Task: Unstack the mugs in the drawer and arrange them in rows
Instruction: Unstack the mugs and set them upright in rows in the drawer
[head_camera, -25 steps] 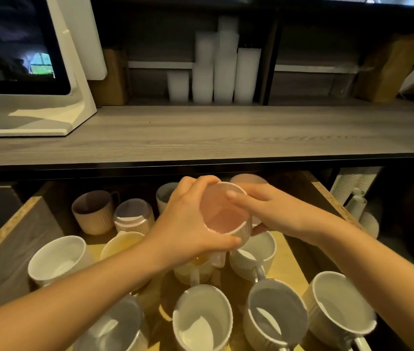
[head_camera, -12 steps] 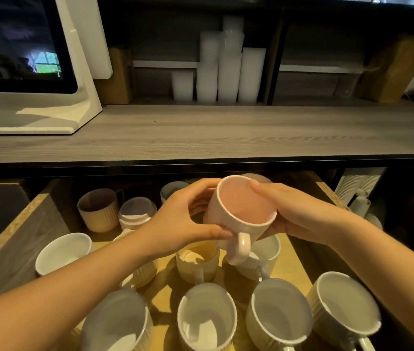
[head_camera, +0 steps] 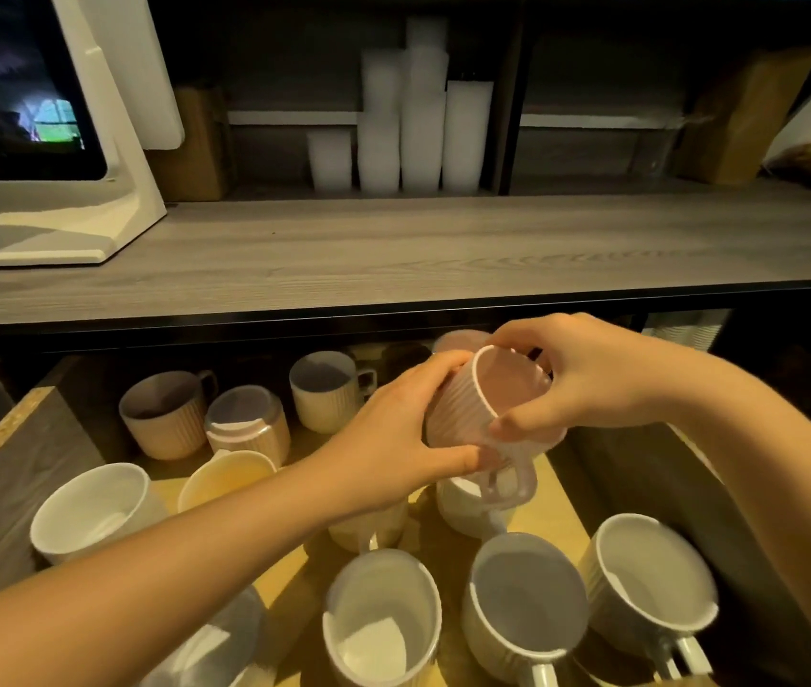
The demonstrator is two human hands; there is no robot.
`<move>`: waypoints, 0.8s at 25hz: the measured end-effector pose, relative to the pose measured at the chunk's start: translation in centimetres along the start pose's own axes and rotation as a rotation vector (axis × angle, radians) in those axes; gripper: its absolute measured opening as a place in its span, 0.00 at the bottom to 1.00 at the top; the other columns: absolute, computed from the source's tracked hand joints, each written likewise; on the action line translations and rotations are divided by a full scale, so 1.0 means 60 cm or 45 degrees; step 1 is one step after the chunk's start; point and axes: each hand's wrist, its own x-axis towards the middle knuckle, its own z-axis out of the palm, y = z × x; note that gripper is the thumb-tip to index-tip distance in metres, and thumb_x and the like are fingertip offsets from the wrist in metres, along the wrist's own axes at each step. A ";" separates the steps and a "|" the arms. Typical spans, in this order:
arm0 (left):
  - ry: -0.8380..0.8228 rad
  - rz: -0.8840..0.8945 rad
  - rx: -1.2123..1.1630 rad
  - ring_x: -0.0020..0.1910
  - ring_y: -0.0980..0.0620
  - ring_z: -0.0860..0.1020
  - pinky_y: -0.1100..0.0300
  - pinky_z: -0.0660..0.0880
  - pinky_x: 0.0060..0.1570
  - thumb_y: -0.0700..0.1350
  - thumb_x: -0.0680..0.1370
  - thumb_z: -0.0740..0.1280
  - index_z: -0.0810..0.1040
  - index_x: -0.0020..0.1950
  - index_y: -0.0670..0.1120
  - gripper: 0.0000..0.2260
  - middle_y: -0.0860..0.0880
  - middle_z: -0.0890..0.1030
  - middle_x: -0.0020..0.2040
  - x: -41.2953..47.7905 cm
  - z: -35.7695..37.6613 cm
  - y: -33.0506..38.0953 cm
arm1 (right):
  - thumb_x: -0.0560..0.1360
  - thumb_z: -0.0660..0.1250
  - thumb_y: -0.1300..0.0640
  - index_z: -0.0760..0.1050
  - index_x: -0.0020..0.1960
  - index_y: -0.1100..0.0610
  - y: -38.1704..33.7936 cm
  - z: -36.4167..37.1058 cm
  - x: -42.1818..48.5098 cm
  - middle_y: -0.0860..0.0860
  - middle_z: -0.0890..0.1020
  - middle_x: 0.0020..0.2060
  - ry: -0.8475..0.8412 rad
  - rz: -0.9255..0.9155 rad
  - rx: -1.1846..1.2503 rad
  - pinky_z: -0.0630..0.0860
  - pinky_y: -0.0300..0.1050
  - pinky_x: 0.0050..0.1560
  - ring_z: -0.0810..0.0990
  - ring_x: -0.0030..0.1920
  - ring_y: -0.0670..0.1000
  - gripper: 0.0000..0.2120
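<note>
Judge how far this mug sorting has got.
Done: three single mugs stand side by side in front. In hand: left hand and right hand hold a pink mug, tilted, above the others. Left: a stacked pair at the back left needs separating.

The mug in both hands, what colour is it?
The mug is pale pink with ribbed sides; head view.

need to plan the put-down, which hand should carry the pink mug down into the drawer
Probably the left hand: its fingers wrap the ribbed body of the pink mug, while the right hand only pinches the rim.
</note>
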 end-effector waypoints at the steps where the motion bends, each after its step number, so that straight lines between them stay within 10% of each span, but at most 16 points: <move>1: -0.057 0.004 0.057 0.62 0.64 0.67 0.68 0.68 0.58 0.53 0.71 0.72 0.59 0.70 0.59 0.32 0.60 0.67 0.66 0.008 0.009 0.004 | 0.62 0.74 0.43 0.68 0.64 0.48 0.011 -0.008 -0.001 0.44 0.76 0.53 0.003 0.060 -0.048 0.79 0.38 0.45 0.77 0.49 0.46 0.33; 6: -0.370 -0.151 0.465 0.69 0.52 0.62 0.53 0.66 0.66 0.59 0.75 0.65 0.54 0.75 0.54 0.33 0.53 0.61 0.73 0.012 0.059 -0.010 | 0.62 0.75 0.42 0.69 0.64 0.50 0.047 -0.014 -0.007 0.48 0.78 0.54 0.001 0.383 -0.328 0.80 0.42 0.46 0.78 0.49 0.50 0.34; 20: -0.466 -0.286 0.452 0.76 0.50 0.50 0.56 0.58 0.70 0.58 0.76 0.63 0.50 0.76 0.53 0.34 0.52 0.44 0.78 -0.011 0.079 -0.005 | 0.65 0.76 0.48 0.69 0.65 0.51 0.135 0.069 0.052 0.50 0.80 0.50 -0.337 0.466 -0.556 0.80 0.39 0.38 0.80 0.46 0.52 0.31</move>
